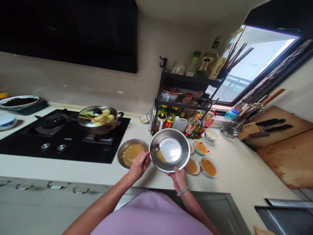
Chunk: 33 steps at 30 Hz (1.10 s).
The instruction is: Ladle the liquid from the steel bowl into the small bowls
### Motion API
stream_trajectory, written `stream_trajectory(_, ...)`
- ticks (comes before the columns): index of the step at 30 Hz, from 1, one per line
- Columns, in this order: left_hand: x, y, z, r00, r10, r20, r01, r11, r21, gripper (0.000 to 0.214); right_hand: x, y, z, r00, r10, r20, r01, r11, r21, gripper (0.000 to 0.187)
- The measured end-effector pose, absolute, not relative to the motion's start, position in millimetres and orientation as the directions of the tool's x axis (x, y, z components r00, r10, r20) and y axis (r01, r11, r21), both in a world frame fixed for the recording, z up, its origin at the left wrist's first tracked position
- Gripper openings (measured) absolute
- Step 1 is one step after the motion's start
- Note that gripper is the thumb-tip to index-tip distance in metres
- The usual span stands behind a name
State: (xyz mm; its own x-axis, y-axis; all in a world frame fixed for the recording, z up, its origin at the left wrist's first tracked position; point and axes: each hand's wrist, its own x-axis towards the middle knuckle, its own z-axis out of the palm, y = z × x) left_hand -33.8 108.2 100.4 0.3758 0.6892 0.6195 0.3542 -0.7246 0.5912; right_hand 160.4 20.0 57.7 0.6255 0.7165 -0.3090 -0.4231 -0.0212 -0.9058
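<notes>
Steel bowl (173,148) in hand is tilted, with a small pool of tan liquid (160,156) gathered on its left side. The right hand (179,179) grips its near rim, fingers beneath; the left hand (139,165) is closed around the handle of a metal spoon (155,148), whose head hangs over the pool. All places that follow are given from this steel bowl.

Just left of it, a second metal bowl (119,156) stands on the counter (97,170), well filled with cloudy tan liquid; the left hand covers part of its right side. Close on the right are a patterned bowl (201,154), an oval dish (198,167) and a white bowl (217,172), each with orange-brown liquid. The steel bowl hides the left part of the oval dish. Farther right and behind, another bowl (211,139) has pale contents.

Behind it, a black rack (189,78) crowded with bottles and jars blocks the back of the counter. Well left, a lidded pan (105,130) on the black stove (80,153) holds green and yellow food under glass. Far right, a knife block (249,131) stands before wooden boards (286,147).
</notes>
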Motion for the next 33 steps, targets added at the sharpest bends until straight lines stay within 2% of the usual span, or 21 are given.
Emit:
stream_trajectory(4, -20, 107, 97, 0.466, 0.664, 0.585, 0.330, -0.744, 0.581, 0.024, 160, 21, 55, 0.631, 0.711, -0.309, -0.413, -0.029, -0.910, 0.022)
stream_trajectory(7, -15, 108, 98, 0.416, 0.757, 0.504, 0.327, -0.642, 0.694, 0.024, 160, 20, 53, 0.620, 0.710, -0.333, -0.431, -0.046, -0.901, 0.021)
stream_trajectory(9, -14, 111, 99, 0.304, 0.880, 0.365, 0.325, -0.456, 0.828, 0.025, 161, 19, 53, 0.605, 0.719, -0.341, -0.451, -0.044, -0.892, 0.020)
stream_trajectory(12, -14, 121, 96, 0.128, 0.991, 0.045, 0.201, -0.070, 0.977, 0.025, 163, 18, 56, 0.597, 0.723, -0.348, -0.473, -0.034, -0.881, 0.020)
stream_trajectory(14, -15, 127, 92, 0.055, 0.991, -0.126, 0.058, 0.123, 0.991, 0.022, 164, 18, 59, 0.601, 0.717, -0.353, -0.477, -0.033, -0.878, 0.020)
stream_trajectory(16, -17, 131, 89, 0.011, 0.978, -0.210, -0.061, 0.210, 0.976, 0.019, 165, 19, 61, 0.607, 0.709, -0.360, -0.480, -0.034, -0.877, 0.021)
stream_trajectory(19, -23, 134, 87, -0.030, 0.975, -0.221, -0.135, 0.215, 0.967, 0.019, 166, 20, 62, 0.606, 0.709, -0.361, -0.480, -0.035, -0.876, 0.020)
stream_trajectory(27, -67, 139, 106, -0.182, 0.977, -0.111, -0.164, 0.081, 0.983, 0.027, 165, 21, 64, 0.598, 0.720, -0.354, -0.468, -0.045, -0.883, 0.019)
stream_trajectory(31, -100, 141, 106, -0.256, 0.964, -0.070, -0.065, 0.055, 0.996, 0.032, 166, 24, 64, 0.593, 0.728, -0.345, -0.461, -0.045, -0.886, 0.020)
stream_trajectory(33, -115, 141, 103, -0.298, 0.955, -0.007, 0.051, 0.024, 0.998, 0.036, 168, 26, 64, 0.602, 0.721, -0.344, -0.456, -0.044, -0.889, 0.021)
